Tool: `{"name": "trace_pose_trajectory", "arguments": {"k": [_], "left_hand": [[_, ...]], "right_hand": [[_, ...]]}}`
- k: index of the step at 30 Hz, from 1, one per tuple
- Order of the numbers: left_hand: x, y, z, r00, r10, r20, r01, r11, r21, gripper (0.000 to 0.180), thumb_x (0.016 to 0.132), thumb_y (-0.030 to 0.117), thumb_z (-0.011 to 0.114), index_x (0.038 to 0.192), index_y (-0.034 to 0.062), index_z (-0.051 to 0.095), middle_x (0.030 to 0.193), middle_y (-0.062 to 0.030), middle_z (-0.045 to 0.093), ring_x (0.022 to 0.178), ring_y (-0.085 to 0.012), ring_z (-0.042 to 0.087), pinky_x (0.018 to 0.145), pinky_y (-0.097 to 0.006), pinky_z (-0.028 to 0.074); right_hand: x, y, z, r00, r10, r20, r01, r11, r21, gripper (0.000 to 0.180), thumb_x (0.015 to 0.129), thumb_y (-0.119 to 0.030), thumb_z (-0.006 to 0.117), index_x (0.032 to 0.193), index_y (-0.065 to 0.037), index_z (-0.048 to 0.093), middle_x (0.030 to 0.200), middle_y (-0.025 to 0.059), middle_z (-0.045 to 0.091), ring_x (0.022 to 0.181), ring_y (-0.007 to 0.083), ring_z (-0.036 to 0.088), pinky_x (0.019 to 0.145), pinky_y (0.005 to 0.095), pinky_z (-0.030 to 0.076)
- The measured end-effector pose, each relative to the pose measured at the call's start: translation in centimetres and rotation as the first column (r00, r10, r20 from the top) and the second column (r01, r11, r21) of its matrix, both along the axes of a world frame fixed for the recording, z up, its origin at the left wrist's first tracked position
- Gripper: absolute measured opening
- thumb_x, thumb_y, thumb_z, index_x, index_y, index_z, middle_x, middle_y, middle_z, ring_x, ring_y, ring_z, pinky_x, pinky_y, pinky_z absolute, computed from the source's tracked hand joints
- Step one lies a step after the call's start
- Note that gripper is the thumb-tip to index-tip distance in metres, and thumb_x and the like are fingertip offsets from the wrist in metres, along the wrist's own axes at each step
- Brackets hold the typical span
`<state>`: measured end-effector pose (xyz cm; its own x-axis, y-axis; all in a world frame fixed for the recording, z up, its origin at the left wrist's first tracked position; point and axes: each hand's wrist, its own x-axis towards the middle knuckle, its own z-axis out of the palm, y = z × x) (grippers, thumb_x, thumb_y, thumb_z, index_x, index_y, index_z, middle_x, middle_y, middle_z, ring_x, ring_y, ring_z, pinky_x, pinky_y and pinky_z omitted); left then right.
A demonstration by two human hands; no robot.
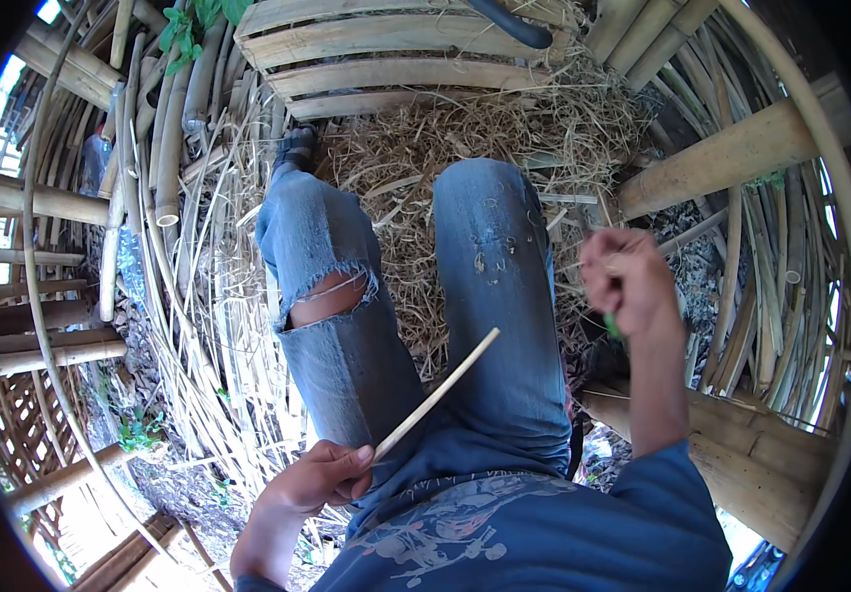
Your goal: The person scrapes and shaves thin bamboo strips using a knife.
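My left hand (315, 481) is closed on one end of a thin, pale bamboo strip (437, 393). The strip slants up and to the right, over my lap, and its far end is free. Off to the right of my right knee, my right hand (631, 279) is raised with its fingers curled, slightly smeared by motion. A small green end of some tool (611, 324) pokes out below that fist, perhaps a knife handle; the rest is mostly hidden by the fingers. The right hand is apart from the strip.
Curly bamboo shavings (401, 148) cover the ground between and beyond my legs. A slatted bamboo bench (406, 74) stands ahead. Bundles of split bamboo strips (223, 365) lie at left, with more (776, 266) at right. Thick bamboo poles (732, 158) flank my right side.
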<state>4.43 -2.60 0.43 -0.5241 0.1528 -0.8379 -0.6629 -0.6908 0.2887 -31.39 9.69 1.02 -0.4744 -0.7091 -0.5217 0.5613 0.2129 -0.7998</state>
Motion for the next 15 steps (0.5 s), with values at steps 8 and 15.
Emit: {"name": "trace_pose_trajectory", "arguments": {"k": [8,15], "left_hand": [[-1.3,0.3,-0.1,0.995,0.068,0.074,-0.071,0.997,0.039,0.052,0.095,0.036,0.043,0.058,0.0011,0.051,0.046,0.0036,0.032,0.041,-0.0048,0.021,0.040,-0.023,0.014],[-1.1,0.3,0.2,0.995,0.085,0.056,-0.090,0.992,0.089,0.050,0.095,0.035,0.045,0.059,0.0004,0.053,0.047,0.0024,0.035,0.040,-0.0047,0.022,0.039,-0.023,0.015]], "right_hand": [[7.6,-1.5,0.5,0.852,0.513,0.103,-0.520,0.852,0.058,0.013,0.083,0.001,0.053,0.074,0.005,0.060,0.055,0.0050,0.051,0.040,0.0066,0.041,0.035,0.0210,0.028],[8.2,-1.0,-1.7,0.822,0.488,0.294,-0.508,0.861,-0.011,0.020,0.088,-0.009,0.056,0.075,0.007,0.059,0.053,0.0052,0.051,0.039,0.0063,0.039,0.035,0.0208,0.028]]}}
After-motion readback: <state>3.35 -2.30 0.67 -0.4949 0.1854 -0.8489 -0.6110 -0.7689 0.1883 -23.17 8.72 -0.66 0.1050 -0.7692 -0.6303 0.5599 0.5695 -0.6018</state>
